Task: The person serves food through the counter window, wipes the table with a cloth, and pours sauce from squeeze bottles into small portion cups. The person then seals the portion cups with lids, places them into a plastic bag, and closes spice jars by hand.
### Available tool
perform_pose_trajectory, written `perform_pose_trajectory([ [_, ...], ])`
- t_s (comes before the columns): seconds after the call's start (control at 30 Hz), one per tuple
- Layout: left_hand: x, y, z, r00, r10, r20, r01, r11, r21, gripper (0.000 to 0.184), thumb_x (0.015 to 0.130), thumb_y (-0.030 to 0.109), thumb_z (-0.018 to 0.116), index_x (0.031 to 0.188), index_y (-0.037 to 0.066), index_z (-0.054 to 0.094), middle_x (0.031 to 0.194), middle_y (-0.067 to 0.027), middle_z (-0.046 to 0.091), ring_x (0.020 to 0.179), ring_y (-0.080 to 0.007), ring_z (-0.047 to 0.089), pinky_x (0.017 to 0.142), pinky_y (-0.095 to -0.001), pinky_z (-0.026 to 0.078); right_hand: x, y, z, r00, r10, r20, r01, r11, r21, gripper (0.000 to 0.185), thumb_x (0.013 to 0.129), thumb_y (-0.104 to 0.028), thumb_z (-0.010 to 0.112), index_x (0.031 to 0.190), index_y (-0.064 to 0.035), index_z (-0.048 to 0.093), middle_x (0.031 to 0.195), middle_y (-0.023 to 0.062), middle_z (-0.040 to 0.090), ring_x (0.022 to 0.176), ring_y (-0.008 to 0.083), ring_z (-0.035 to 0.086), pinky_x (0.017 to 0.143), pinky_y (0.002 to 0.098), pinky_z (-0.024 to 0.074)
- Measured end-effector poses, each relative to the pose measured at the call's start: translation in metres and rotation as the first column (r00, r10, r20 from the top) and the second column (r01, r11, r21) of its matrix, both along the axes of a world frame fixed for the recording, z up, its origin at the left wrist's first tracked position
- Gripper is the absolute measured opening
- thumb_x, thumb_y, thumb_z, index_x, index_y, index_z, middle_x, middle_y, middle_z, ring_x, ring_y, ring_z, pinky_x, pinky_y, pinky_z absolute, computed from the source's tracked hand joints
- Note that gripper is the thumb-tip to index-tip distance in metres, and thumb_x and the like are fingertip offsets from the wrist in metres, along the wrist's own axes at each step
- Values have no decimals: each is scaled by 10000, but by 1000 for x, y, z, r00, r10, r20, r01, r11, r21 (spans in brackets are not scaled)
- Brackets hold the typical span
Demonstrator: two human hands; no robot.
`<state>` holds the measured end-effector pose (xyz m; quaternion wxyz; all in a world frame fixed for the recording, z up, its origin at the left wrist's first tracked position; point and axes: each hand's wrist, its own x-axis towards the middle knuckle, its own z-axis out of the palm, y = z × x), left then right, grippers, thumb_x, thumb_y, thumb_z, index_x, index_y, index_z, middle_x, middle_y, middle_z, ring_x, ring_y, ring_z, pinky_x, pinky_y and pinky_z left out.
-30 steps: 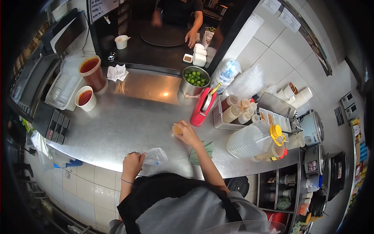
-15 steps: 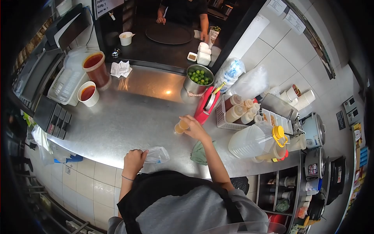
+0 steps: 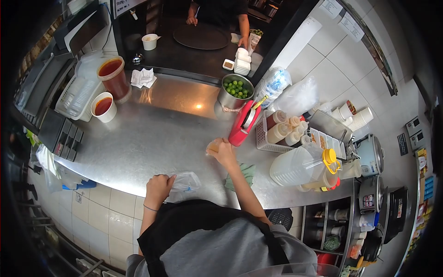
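My left hand (image 3: 158,188) is closed on the edge of a clear plastic bag (image 3: 185,181), which lies on the steel counter (image 3: 138,143) near its front edge. Farther right, my right hand (image 3: 223,153) has its fingers round small sauce cups (image 3: 213,147) with a light brown filling; the fingers partly cover them. A red tape dispenser (image 3: 242,125) stands just beyond that hand. The green cloth (image 3: 241,177) lies beside my right forearm.
A metal pot of green limes (image 3: 236,88) stands at the back. Squeeze bottles fill a white basket (image 3: 272,147), with a large jug (image 3: 295,167) nearer me. Red sauce containers (image 3: 114,81) are at left. Across the pass, a co-worker's hand (image 3: 243,41) is beside stacked white dishes.
The small cups, seen side by side half a second ago, now sit closer together under my right fingers, which have shifted slightly left. The co-worker's arms moved from their earlier places around the tray.
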<state>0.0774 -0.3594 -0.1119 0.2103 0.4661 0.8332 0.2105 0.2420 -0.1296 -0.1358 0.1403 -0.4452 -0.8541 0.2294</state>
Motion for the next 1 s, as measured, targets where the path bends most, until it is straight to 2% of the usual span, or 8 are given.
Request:
perform_pose_trajectory([
  [0.07,-2,-1,0,1000,13,11,-13,1000,18,422,882,359,562,647,16,637,646,-179,619,629,-378,617,612,-450,500,0,0,-14,998,54,-18,-51,985,165,468,673,-261,783,1044,-39,605,1012,149,599,938,348,594,799,431,489],
  [0.23,-9,10,5,994,0,113,-25,976,218,238,832,185,635,706,-15,608,778,-173,634,625,-317,647,614,-384,511,3,8,-12,993,113,-38,-105,981,164,512,658,-183,785,1102,-67,557,1057,152,545,946,367,578,808,439,491],
  [0.33,-18,26,-24,992,-117,40,96,935,340,102,729,69,667,789,-3,624,1004,-179,596,883,-323,632,735,-381,506,2,10,-18,986,145,-78,-136,985,105,560,643,-132,784,1133,-77,518,1075,172,518,945,387,573,814,449,493],
  [0.4,-17,35,-30,984,-178,25,153,902,404,273,656,19,650,928,42,638,1120,-158,570,1064,-322,558,840,-382,486,2,12,-25,980,162,-115,-158,987,41,583,640,-108,782,1151,-78,501,1088,182,508,953,396,567,823,454,489],
  [0.5,-11,47,-27,978,-205,40,187,944,273,474,627,-2,624,1097,53,592,1189,-156,542,1070,-333,556,875,-386,482,4,13,-27,979,173,-107,-173,985,3,589,635,-61,767,1157,-75,494,1059,194,511,968,405,558,837,458,478],
  [0.7,-9,69,-36,925,-356,130,338,930,143,601,596,20,634,1189,27,541,1220,-159,536,1097,-334,545,904,-391,471,3,-26,64,836,394,-381,-411,911,39,562,664,-63,722,1179,-77,498,1071,182,548,965,390,555,841,422,461],
  [0.77,-7,77,-30,913,-370,174,354,928,117,614,600,28,640,1204,31,532,1248,-169,521,1133,-337,523,931,-389,455,2,-44,63,794,518,-318,-533,845,44,609,653,-103,734,1209,-110,486,1069,150,576,1004,347,528,849,422,424],
  [1.0,-2,79,-41,880,-447,161,402,881,249,663,611,55,655,1252,3,496,1355,-196,445,1221,-347,456,999,-393,406,3,-57,16,913,408,25,-404,890,211,579,641,-127,743,1154,-144,476,1010,76,610,1011,251,473,839,389,318],
])
